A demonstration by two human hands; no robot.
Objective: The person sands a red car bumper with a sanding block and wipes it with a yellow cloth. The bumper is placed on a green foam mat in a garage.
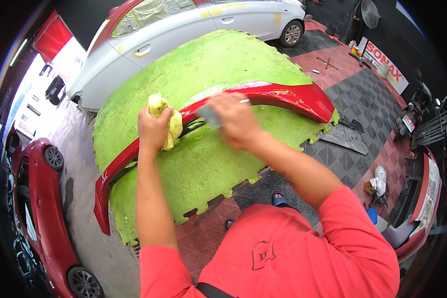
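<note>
Left hand (pixel 154 128) fisted, right hand (pixel 236 120) pressed flat, arms extended.

Two hands (pixel 154 126), one red bumper (pixel 283 97), one yellow cloth (pixel 174 126), three cars (pixel 44 208).

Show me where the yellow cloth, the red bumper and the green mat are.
yellow cloth (pixel 174 126): head view, the fold hanging below the left hand.
red bumper (pixel 298 97): head view, its glossy right end.
green mat (pixel 203 164): head view, bare patch below the bumper.

Right hand (pixel 236 119) motion-blurred, covers most of the grey pad (pixel 208 115) and part of the red bumper (pixel 263 94); yellow cloth (pixel 166 119) half buried in left hand (pixel 154 128).
</note>
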